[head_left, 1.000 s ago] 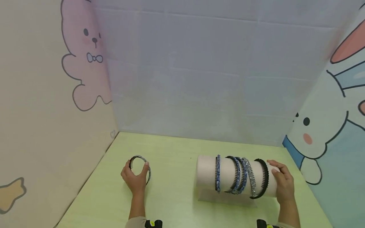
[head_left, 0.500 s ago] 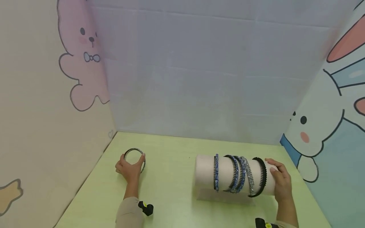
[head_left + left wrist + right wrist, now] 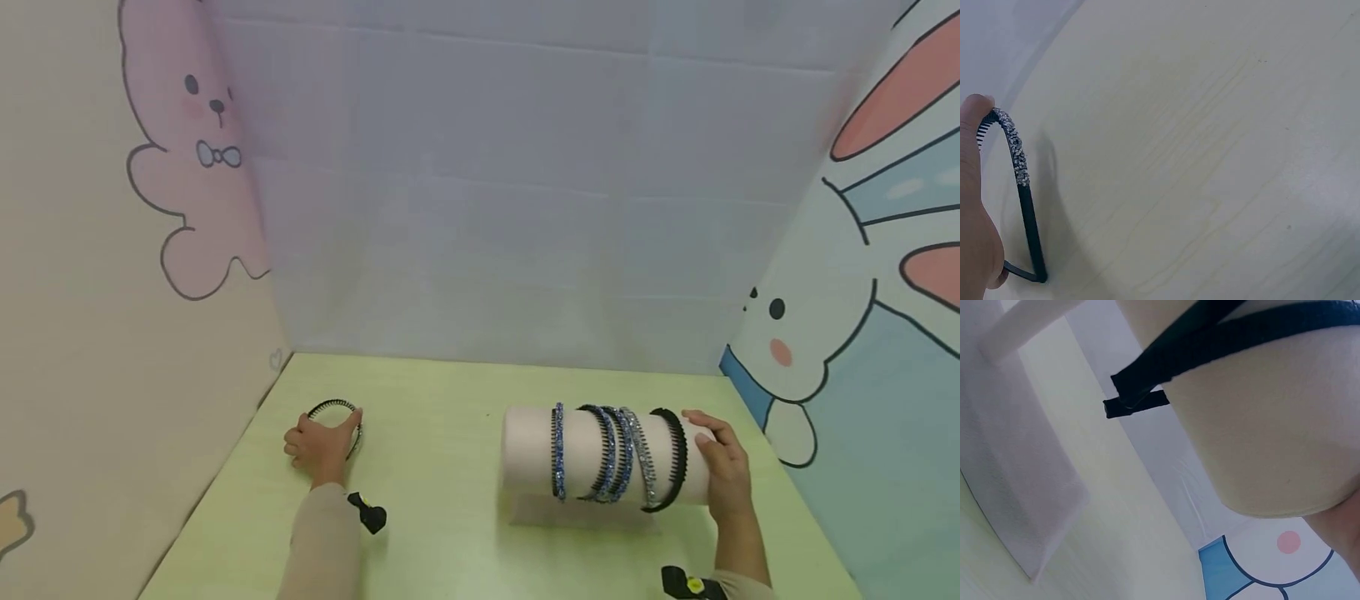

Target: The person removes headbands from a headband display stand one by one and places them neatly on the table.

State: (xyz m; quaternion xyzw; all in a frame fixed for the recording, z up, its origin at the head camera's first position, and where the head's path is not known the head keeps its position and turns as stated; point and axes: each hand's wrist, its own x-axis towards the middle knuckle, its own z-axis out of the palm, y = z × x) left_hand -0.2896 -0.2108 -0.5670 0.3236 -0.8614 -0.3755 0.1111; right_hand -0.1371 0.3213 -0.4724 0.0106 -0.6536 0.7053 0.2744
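Note:
In the head view my left hand (image 3: 321, 448) pinches a headband (image 3: 333, 402) at the left of the table, thumb on one side and fingers on the other. The left wrist view shows this headband (image 3: 1027, 212) as a black band with a stretch of silver glitter and comb teeth inside. My right hand (image 3: 727, 479) grips the right end of a padded white roll (image 3: 525, 450), thumb in front and fingers over the top. Around the roll sit several headbands: blue glitter ones (image 3: 558, 454), a silver one (image 3: 642, 457) and a black toothed one (image 3: 677, 458) nearest my right hand.
A pale block-like base (image 3: 555, 511) supports the roll on the light green table (image 3: 427, 467). Fabric walls stand behind and on both sides, with a pink bear (image 3: 202, 183) at left and a white rabbit (image 3: 817, 333) at right. Black devices (image 3: 367, 512) are worn on the wrists.
My left hand has moved left and farther from me with the headband, its sleeve now well in view. My right hand stays on the roll. The whole head view has shifted slightly.

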